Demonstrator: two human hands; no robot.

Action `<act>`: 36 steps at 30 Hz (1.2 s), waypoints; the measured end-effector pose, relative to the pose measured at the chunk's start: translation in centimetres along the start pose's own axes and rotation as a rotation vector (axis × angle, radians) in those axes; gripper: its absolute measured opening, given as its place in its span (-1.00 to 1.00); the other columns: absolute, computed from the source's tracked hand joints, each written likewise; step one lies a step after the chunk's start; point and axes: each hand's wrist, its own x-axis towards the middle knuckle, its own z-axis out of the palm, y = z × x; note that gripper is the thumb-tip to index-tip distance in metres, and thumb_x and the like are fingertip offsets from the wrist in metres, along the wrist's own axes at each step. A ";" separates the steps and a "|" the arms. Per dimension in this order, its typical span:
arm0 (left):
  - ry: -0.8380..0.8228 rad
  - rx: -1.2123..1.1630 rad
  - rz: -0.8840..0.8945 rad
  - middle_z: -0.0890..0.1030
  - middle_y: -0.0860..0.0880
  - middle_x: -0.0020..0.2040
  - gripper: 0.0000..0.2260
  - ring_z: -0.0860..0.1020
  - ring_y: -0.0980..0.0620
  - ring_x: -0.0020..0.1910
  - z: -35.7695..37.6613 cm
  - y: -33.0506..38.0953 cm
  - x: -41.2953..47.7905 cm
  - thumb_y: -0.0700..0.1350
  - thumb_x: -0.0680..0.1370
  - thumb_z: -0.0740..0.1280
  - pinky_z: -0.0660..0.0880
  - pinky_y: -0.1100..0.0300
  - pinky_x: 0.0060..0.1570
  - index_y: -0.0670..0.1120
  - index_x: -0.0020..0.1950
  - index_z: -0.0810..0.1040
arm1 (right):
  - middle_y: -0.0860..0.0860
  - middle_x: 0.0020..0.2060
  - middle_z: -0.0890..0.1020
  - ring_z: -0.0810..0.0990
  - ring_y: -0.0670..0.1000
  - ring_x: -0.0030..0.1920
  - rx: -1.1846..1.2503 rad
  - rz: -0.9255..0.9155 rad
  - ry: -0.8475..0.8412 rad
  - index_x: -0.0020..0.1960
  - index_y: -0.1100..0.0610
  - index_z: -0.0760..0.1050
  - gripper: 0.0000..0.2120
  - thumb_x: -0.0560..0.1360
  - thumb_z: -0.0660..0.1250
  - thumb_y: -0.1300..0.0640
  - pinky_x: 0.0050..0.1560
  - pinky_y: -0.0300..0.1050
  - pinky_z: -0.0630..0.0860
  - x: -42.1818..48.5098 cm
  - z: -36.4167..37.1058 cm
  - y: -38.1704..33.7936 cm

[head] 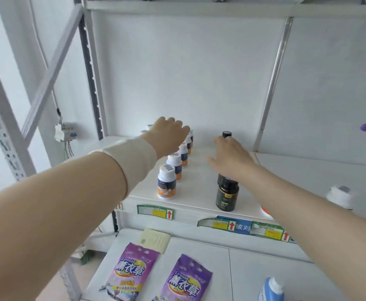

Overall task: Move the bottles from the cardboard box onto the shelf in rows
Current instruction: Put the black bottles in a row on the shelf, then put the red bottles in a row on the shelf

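On the white shelf [199,183] a row of white bottles with orange-and-blue labels [166,182] runs from the front edge toward the back wall. To its right stands a row of black bottles [227,195]. My left hand [169,137] reaches over the far end of the white row with its fingers curled down out of sight, hiding what is under them. My right hand [232,158] hovers over the middle of the black row, fingers apart, index tip next to the rearmost black bottle's cap [227,134]. The cardboard box is not in view.
Price tags [156,211] line the shelf's front edge. Below lie two purple lavender bags [132,272], a yellow slip [155,240] and a blue-and-white bottle [271,288]. A blurred white bottle [340,196] stands at the right. A breaker unit [66,131] hangs left of the upright.
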 end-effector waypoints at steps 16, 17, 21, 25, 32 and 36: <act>-0.427 0.095 -0.431 0.45 -0.13 0.26 -0.65 0.44 -0.13 0.25 8.1 -20.3 -33.2 -0.09 0.60 0.19 0.36 0.07 0.13 -0.16 0.36 0.30 | 0.18 0.29 0.36 0.36 0.19 0.26 -0.175 -0.697 -0.085 0.36 0.20 0.25 -0.61 0.57 0.14 0.10 0.21 0.02 0.34 -6.4 12.4 -34.2; -0.462 0.080 -0.468 0.46 -0.13 0.25 -0.66 0.45 -0.12 0.24 9.7 -22.1 -35.8 -0.09 0.60 0.19 0.37 0.08 0.10 -0.16 0.35 0.30 | 0.18 0.31 0.35 0.34 0.19 0.28 -0.184 -0.746 -0.093 0.37 0.20 0.24 -0.60 0.57 0.13 0.10 0.23 0.02 0.33 -6.7 14.0 -37.2; -0.599 -0.057 -0.668 0.48 -0.13 0.26 -0.65 0.47 -0.13 0.23 17.6 -27.1 -47.4 -0.13 0.59 0.19 0.41 0.05 0.15 -0.15 0.36 0.32 | 0.16 0.35 0.32 0.31 0.17 0.34 -0.209 -0.916 -0.201 0.41 0.19 0.20 -0.56 0.59 0.11 0.05 0.30 0.02 0.30 -9.2 21.8 -48.7; -0.715 -0.187 -0.787 0.49 -0.13 0.27 -0.66 0.49 -0.13 0.24 24.7 -28.6 -57.2 -0.10 0.59 0.21 0.41 0.05 0.13 -0.15 0.34 0.34 | 0.15 0.34 0.32 0.30 0.16 0.35 -0.317 -1.051 -0.344 0.41 0.19 0.19 -0.55 0.58 0.13 0.03 0.30 0.02 0.31 -12.2 30.4 -56.1; -0.884 -0.460 -0.942 0.51 -0.12 0.24 -0.66 0.49 -0.11 0.23 36.8 -28.5 -64.6 -0.05 0.57 0.24 0.42 0.06 0.11 -0.13 0.31 0.37 | 0.13 0.32 0.35 0.30 0.14 0.35 -0.417 -1.121 -0.581 0.39 0.15 0.22 -0.57 0.58 0.13 0.01 0.31 -0.01 0.31 -12.3 43.1 -61.8; -0.969 -0.598 -1.021 0.48 -0.13 0.25 -0.69 0.46 -0.14 0.24 44.8 -27.3 -66.2 -0.09 0.59 0.20 0.39 0.04 0.14 -0.14 0.31 0.36 | 0.13 0.32 0.37 0.33 0.14 0.34 -0.442 -1.136 -0.713 0.39 0.15 0.23 -0.57 0.57 0.14 0.03 0.30 -0.02 0.32 -10.5 50.9 -64.3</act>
